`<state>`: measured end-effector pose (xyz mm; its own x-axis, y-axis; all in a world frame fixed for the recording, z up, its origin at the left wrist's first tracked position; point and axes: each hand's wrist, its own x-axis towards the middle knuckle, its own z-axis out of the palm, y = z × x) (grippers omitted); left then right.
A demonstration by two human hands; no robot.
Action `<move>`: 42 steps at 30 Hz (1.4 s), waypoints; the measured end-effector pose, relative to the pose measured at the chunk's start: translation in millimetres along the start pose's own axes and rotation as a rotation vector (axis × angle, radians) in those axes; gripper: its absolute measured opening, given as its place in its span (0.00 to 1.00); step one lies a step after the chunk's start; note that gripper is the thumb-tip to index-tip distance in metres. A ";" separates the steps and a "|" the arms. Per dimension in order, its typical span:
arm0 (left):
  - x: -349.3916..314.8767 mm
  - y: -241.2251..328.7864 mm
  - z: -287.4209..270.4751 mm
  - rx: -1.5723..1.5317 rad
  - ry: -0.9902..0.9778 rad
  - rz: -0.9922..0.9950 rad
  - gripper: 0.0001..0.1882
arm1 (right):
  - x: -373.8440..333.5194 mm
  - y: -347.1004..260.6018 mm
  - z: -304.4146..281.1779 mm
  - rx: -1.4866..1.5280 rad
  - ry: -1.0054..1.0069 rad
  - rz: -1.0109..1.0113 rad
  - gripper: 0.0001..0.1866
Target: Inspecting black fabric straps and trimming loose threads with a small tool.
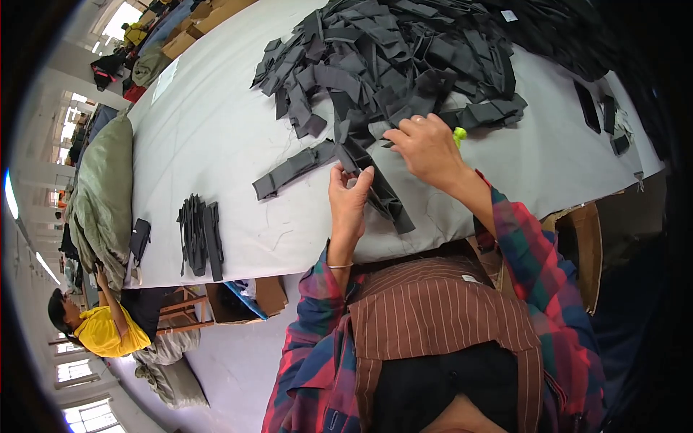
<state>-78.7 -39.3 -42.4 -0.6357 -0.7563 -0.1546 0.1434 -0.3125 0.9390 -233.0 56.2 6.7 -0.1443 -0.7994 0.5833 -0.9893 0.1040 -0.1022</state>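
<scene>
My left hand (348, 206) pinches a dark grey fabric strip (386, 198) between thumb and fingers, near the front edge of the table. The strip hangs down to the right of the fingertips. Just right of it, my right hand (431, 153) is closed around a small tool with a bright yellow-green end (459, 136). The fist hides the rest of the tool, so its kind does not show. Another folded grey strip (292, 170) lies left of my left hand. Behind both hands spreads a big loose heap of similar strips (375, 61).
A small row of dark strips (200, 237) lies at the table's left front. A black phone-like slab (586, 107) rests at the right of the white-covered table (209, 123). Large green sack (105, 187) leans at the left edge; a person in yellow (112, 328) is beside it.
</scene>
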 end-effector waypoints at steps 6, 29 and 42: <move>-17.8 16.6 -12.3 -0.085 -0.039 -0.069 0.12 | 12.4 0.1 8.4 0.148 -0.015 0.150 0.06; -44.3 25.9 -31.2 -0.148 -0.045 -0.249 0.16 | 10.0 -19.7 10.9 0.058 -0.028 -0.013 0.04; -56.5 40.0 -36.4 -0.528 -0.071 -0.280 0.21 | -7.0 -82.1 -22.5 0.634 -0.046 0.186 0.09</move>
<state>-9.4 -30.0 -7.2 -0.7501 -0.5693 -0.3365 0.3090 -0.7516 0.5828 -151.3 66.6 29.2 -0.2967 -0.8277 0.4764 -0.7419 -0.1143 -0.6607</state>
